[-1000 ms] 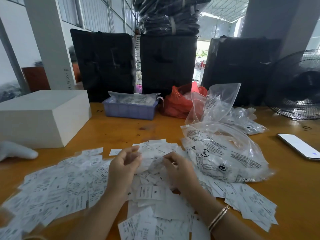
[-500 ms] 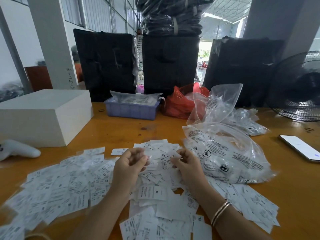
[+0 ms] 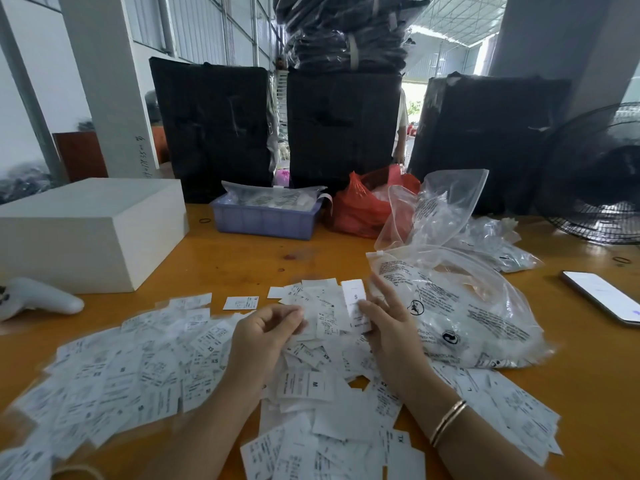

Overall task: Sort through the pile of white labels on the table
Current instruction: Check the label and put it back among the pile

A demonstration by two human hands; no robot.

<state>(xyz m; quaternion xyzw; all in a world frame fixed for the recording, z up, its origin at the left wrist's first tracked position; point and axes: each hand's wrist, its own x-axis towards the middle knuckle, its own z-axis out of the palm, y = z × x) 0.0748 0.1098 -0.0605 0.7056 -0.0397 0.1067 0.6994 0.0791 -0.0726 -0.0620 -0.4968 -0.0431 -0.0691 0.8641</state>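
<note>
White labels (image 3: 145, 368) still spread over table (image 3: 242, 261). R hand (image 3: 391, 327) now lifted an "S" label (image 3: 355, 299) clear of the heap, pinched by thumb; 0.5 s ago both were buried. L hand (image 3: 266, 327) curled on more labels. Prob reading size before placing.

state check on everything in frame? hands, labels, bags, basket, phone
left hand: fingers curled, pinching labels
right hand: holding an upright label marked S, other fingers extended
label pile: loose, spread flat on the table
large clear bag: lying on its side, full
empty clear bag: standing open
blue basket: filled
red bag: open
phone: face up, screen lit
fan: cannot tell if running
</note>
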